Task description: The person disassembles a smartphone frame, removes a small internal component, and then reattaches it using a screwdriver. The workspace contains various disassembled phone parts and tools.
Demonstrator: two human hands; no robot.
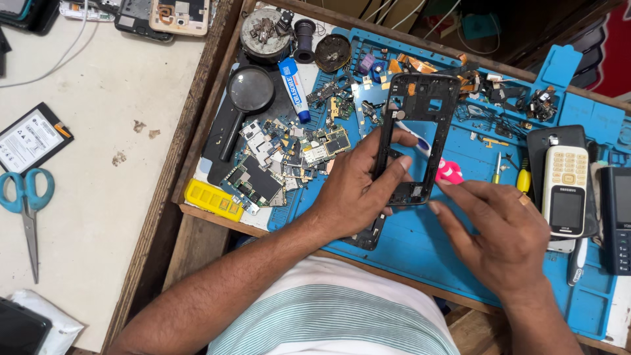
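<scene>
Landmark: blue silicone work mat (420,246).

- Black plastic phone frame (415,135), above the mat's middle: lower left edge hidden behind the left hand (358,187).
- Pink object (449,172), just right of the frame: partly hidden; kind not discernible.
- Black flat part (368,235), on the mat under the left hand: mostly covered.
- Black keypad phone (618,217), at the mat's right end: cut off by the picture's edge.
- Heap of small circuit boards and loose parts (289,154), at the mat's left edge: pieces too small to tell apart.
- Dark device (20,327), far left of the mat on the pale surface (105,217): cropped at the corner.
- The mat's right end: cut off.
</scene>
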